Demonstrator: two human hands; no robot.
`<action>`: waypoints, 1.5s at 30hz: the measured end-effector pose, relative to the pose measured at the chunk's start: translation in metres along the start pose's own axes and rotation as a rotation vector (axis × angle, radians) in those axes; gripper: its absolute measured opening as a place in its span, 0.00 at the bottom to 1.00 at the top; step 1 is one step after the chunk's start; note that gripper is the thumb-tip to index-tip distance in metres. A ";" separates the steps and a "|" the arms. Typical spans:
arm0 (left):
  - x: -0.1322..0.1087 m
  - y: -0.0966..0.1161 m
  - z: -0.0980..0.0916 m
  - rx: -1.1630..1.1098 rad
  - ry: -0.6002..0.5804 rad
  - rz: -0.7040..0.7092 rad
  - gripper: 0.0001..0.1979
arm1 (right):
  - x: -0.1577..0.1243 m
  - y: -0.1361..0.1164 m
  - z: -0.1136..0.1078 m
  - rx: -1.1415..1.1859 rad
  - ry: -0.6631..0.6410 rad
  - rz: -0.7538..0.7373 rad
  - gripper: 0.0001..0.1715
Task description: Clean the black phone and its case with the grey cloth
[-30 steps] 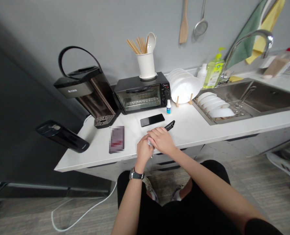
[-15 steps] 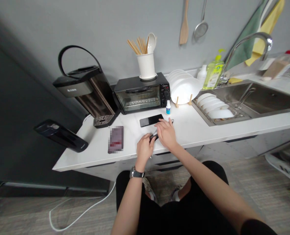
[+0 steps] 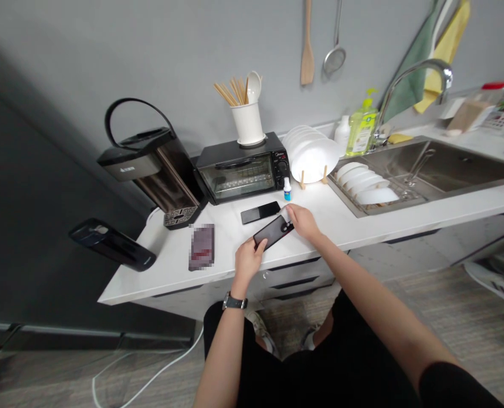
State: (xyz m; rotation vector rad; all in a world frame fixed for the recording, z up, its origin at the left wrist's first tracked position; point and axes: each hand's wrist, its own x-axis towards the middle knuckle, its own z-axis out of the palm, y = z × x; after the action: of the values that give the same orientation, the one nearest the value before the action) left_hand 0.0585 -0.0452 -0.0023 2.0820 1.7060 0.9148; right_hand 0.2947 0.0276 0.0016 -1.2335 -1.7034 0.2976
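Observation:
My left hand (image 3: 247,258) grips the near end of a black phone (image 3: 272,232), held slanted just above the white counter (image 3: 341,218). At the phone's far end my right hand (image 3: 303,221) pinches a small white cloth (image 3: 284,214) against it. A second black phone (image 3: 260,212) lies flat on the counter just behind, and a small blue-capped white bottle (image 3: 286,189) stands beyond it by the toaster oven (image 3: 241,170). A watch sits on my left wrist.
A blurred dark phone (image 3: 201,246) lies to the left. A black water boiler (image 3: 150,164) and a dark device (image 3: 111,245) stand further left. White plates (image 3: 314,156) in a rack, a sink (image 3: 439,167) with bowls, soap bottle (image 3: 361,127) and tap are at the right.
The hands, close together over the phone a second ago, have spread apart. The right hand slid with the cloth to the phone's far end, and the phone's screen now shows between them.

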 end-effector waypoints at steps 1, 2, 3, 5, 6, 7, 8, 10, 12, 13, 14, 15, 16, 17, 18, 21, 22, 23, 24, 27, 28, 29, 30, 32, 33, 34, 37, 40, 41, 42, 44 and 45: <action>0.002 -0.002 0.000 -0.067 0.003 -0.026 0.17 | 0.002 0.009 -0.001 0.011 0.050 0.050 0.37; 0.004 -0.003 -0.002 -0.156 0.010 -0.048 0.16 | 0.003 0.016 -0.002 0.031 0.104 0.103 0.39; 0.007 -0.004 -0.005 -0.249 0.016 -0.062 0.15 | 0.004 0.023 -0.003 0.056 0.159 0.154 0.40; 0.014 -0.001 -0.014 -0.403 0.051 -0.054 0.14 | 0.006 0.034 -0.003 0.115 0.250 0.236 0.40; 0.018 0.003 -0.020 -0.441 0.084 -0.032 0.13 | 0.006 0.037 -0.003 0.145 0.282 0.264 0.39; 0.022 0.008 -0.026 -0.456 0.133 -0.009 0.13 | 0.006 0.040 -0.003 0.175 0.305 0.286 0.39; 0.027 0.014 -0.031 -0.463 0.191 0.018 0.13 | 0.007 0.042 -0.002 0.202 0.322 0.301 0.39; 0.036 0.028 -0.036 -0.492 0.292 0.062 0.13 | 0.007 0.044 -0.002 0.247 0.342 0.317 0.39; 0.043 0.038 -0.031 -0.539 0.325 0.101 0.12 | 0.007 0.043 -0.001 0.279 0.349 0.322 0.40; 0.046 0.041 -0.024 -0.569 0.305 0.124 0.13 | 0.007 0.042 -0.001 0.291 0.349 0.322 0.40; 0.048 0.041 -0.016 -0.600 0.262 0.150 0.16 | 0.008 0.040 -0.001 0.302 0.348 0.321 0.40; 0.049 0.040 -0.006 -0.625 0.197 0.176 0.19 | 0.008 0.039 -0.001 0.310 0.346 0.320 0.40; 0.050 0.037 0.004 -0.632 0.122 0.196 0.21 | 0.008 0.038 -0.001 0.318 0.342 0.318 0.40; 0.050 0.033 0.013 -0.616 0.058 0.204 0.21 | 0.008 0.036 -0.002 0.324 0.337 0.316 0.40; 0.050 0.028 0.022 -0.573 0.016 0.194 0.19 | 0.007 0.035 -0.003 0.328 0.332 0.313 0.41; 0.048 0.017 0.035 -0.468 0.008 0.158 0.17 | 0.005 0.028 -0.006 0.333 0.336 0.305 0.41; 0.047 0.014 0.037 -0.452 0.017 0.154 0.17 | 0.003 0.025 -0.008 0.330 0.348 0.302 0.40; 0.046 0.013 0.037 -0.442 0.020 0.155 0.16 | 0.001 0.020 -0.010 0.326 0.364 0.297 0.40; 0.046 0.013 0.036 -0.431 0.023 0.156 0.16 | 0.000 0.015 -0.013 0.320 0.382 0.289 0.40; 0.045 0.016 0.033 -0.408 0.016 0.157 0.14 | -0.002 -0.010 -0.024 0.299 0.431 0.248 0.38; 0.045 0.017 0.032 -0.397 0.012 0.158 0.14 | -0.002 -0.020 -0.029 0.289 0.443 0.229 0.37; 0.044 0.019 0.031 -0.380 0.004 0.162 0.14 | -0.001 -0.032 -0.033 0.269 0.443 0.198 0.37; 0.044 0.020 0.031 -0.356 -0.005 0.168 0.14 | 0.001 -0.044 -0.037 0.238 0.423 0.149 0.36; 0.044 0.021 0.031 -0.296 -0.022 0.188 0.14 | 0.005 -0.067 -0.042 0.140 0.293 -0.014 0.34; 0.044 0.022 0.031 -0.269 -0.026 0.197 0.13 | 0.007 -0.078 -0.043 0.077 0.191 -0.119 0.33; 0.044 0.022 0.031 -0.251 -0.025 0.202 0.13 | 0.009 -0.087 -0.042 0.009 0.093 -0.218 0.31; 0.044 0.020 0.033 -0.222 -0.013 0.193 0.12 | 0.009 -0.104 -0.034 -0.208 -0.027 -0.399 0.25; 0.045 0.018 0.035 -0.204 -0.011 0.181 0.13 | 0.006 -0.110 -0.026 -0.387 0.005 -0.454 0.24; 0.045 0.017 0.036 -0.199 -0.013 0.179 0.13 | 0.007 -0.110 -0.024 -0.425 -0.005 -0.478 0.24; 0.045 0.017 0.037 -0.194 -0.015 0.176 0.13 | 0.008 -0.111 -0.024 -0.453 -0.021 -0.503 0.24; 0.045 0.017 0.037 -0.188 -0.020 0.174 0.13 | 0.012 -0.110 -0.025 -0.482 -0.075 -0.567 0.25; 0.045 0.018 0.037 -0.187 -0.021 0.175 0.13 | 0.015 -0.109 -0.026 -0.484 -0.105 -0.599 0.25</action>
State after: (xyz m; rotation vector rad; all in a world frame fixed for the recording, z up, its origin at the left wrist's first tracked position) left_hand 0.0999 -0.0009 -0.0072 2.1305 1.3863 1.0547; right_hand 0.2515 -0.0180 0.0958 -0.9762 -2.2226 -0.4403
